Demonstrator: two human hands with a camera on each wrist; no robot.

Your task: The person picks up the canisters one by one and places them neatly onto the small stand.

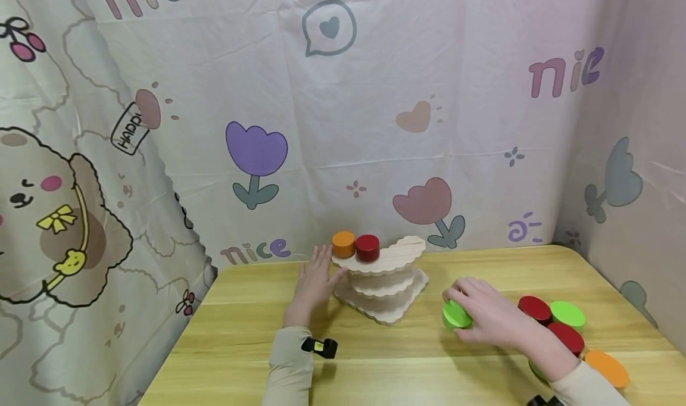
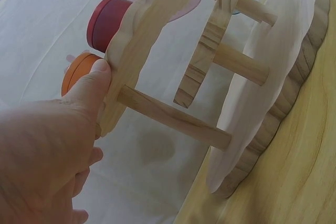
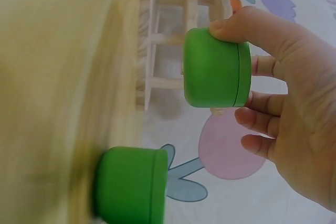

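Observation:
A three-tiered wooden stand (image 1: pixel 383 305) with scalloped, cloud-like boards joined by pegs stands on the table. On its top board sit an orange cylinder (image 1: pixel 343 244) and a red cylinder (image 1: pixel 367 248), side by side. My left hand (image 1: pixel 313 284) rests at the stand's left side, fingers extended, its thumb (image 2: pixel 100 72) against the top board's edge beside the orange cylinder. To the right of the stand, my right hand (image 1: pixel 485 314) pinches a green cylinder (image 3: pixel 212 69) between thumb and fingers. A seam runs around this cylinder near one end, like a lid's line.
Right of my right hand, more cylinders stand grouped on the table: red (image 1: pixel 535 308), green (image 1: pixel 568 315) and orange (image 1: pixel 607 367) ones. My right forearm partly covers another green one (image 3: pixel 128 184). A patterned cloth (image 1: pixel 348 126) hangs behind the wooden table (image 1: pixel 396 364).

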